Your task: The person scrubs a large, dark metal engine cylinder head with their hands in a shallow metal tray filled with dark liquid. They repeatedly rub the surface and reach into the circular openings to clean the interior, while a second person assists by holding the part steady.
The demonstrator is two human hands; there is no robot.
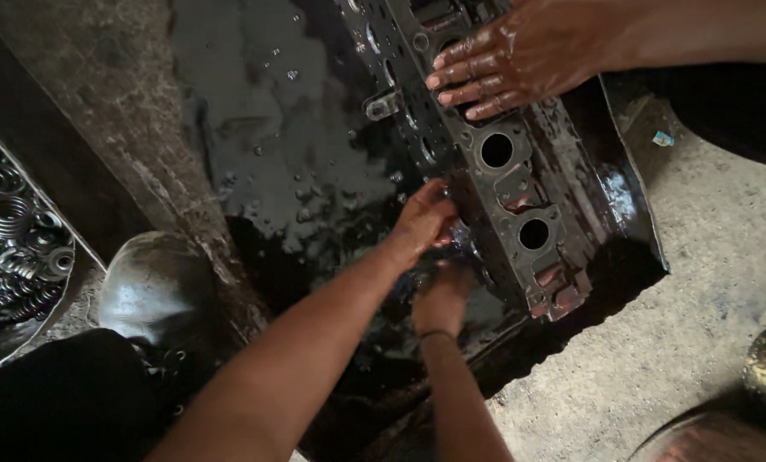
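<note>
Head view, left to right: a shallow metal pan (23, 329) at the frame's left edge holds a heap of coiled steel springs (2, 214) and round washers, all dull grey and oily. Beside it sits a rounded, grimy boot toe (156, 287) on gritty concrete (708, 282). At centre, a black tray (635, 184) of thin sheet, its corner bent up, is flooded with dark, glossy oil beaded with droplets. A cast-metal cylinder head (503, 180), long, blocky and slick, lies in that tray on a slant from top centre toward lower right, its face pierced by round ports and small bolt holes. The person's left hand (424, 218) presses against the head's near edge, fingers curled onto the metal; whether it truly clasps the casting cannot be told. Just below, the right hand (441, 299), a thin band at its wrist, is pushed in low by the head's underside, its fingers hidden, so its grip cannot be told either. At top right, another person's wet hand (507, 56) lies flat, fingers together, on the head's upper face.
</note>
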